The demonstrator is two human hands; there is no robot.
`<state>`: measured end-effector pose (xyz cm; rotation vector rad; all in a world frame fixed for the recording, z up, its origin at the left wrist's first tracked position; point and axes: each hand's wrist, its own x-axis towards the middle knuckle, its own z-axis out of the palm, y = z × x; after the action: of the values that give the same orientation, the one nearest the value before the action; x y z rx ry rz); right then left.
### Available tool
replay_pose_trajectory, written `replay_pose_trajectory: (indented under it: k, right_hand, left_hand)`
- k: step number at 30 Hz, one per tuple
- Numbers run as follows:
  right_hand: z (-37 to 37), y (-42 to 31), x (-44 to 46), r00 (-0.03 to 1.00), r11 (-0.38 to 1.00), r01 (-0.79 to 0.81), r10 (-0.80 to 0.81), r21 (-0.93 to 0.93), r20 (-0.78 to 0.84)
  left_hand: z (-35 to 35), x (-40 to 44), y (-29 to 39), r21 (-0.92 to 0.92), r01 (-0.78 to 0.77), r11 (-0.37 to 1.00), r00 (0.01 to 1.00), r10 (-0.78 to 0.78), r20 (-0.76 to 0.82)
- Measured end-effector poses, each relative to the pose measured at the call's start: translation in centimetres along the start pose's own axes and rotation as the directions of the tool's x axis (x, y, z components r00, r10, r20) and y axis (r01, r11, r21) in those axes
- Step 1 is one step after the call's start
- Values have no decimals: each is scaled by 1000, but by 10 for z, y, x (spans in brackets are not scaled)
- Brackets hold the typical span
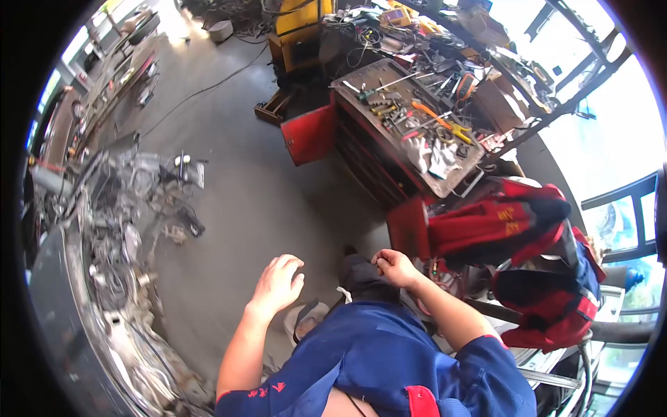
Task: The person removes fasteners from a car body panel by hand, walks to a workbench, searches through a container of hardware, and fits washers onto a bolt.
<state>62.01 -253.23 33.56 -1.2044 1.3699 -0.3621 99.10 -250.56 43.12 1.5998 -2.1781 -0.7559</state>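
Note:
My left hand (278, 283) is held over the grey floor with its fingers bent and the thumb apart. Nothing shows in it. Near my dark trouser leg, my right hand (394, 267) hovers with its fingers curled in. No object is visible in its grip, though the inside of the fingers is partly hidden. Ahead and to the right stands a red tool cabinet (309, 135) with a door swung out. On its top lie a pair of whitish gloves (432, 157), a green-handled screwdriver (368, 93) and a yellow-handled tool (458, 132). Neither hand touches these.
A red and dark jacket (497, 222) hangs beside the cabinet at right. Stripped vehicle parts (125, 264) line the left side. A cluttered bench (396, 42) stands behind the cabinet. One cable (201, 90) crosses the floor, and a small wooden box (271, 110) sits near the door.

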Motion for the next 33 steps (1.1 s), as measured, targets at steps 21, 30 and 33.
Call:
replay_pose_trajectory:
  k: [21, 30, 33]
  right_hand:
    - [64, -389, 672, 988, 984, -114, 98, -135, -119]
    - [17, -507, 692, 966, 933, -81, 161, 352, -204]
    - [1, -513, 721, 907, 851, -58, 263, 521, -330]
  left_hand:
    - [-309, 383, -496, 100, 180, 979, 980, -187, 64]
    - [-473, 678, -542, 239, -120, 964, 954, 45, 297]
    - [-466, 767, -553, 282, -209, 936, 908, 79, 411]
